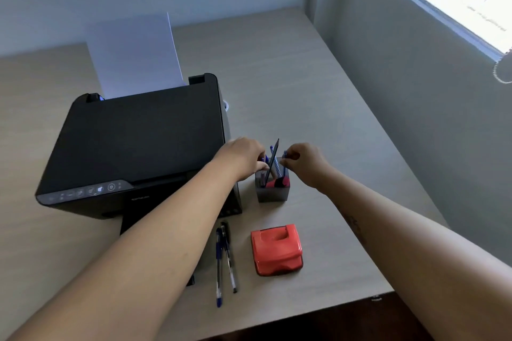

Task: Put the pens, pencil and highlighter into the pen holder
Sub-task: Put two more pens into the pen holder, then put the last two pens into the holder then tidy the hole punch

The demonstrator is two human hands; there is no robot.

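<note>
A small grey square pen holder (273,194) stands on the desk right of the printer. A dark pencil (273,162) leans upright in it, along with blue pens and something red and black at its rim. My left hand (242,156) pinches a blue pen (265,159) at the holder's left side. My right hand (303,162) pinches the top of another blue pen (284,156) at the holder's right side. Two pens lie side by side on the desk nearer to me: a blue pen (219,266) and a black pen (228,256).
A black printer (138,144) with a white sheet (133,55) in its feed sits left of the holder. A red hole punch (275,249) lies in front of the holder. The desk edge (360,302) runs close on the near right, by a grey wall.
</note>
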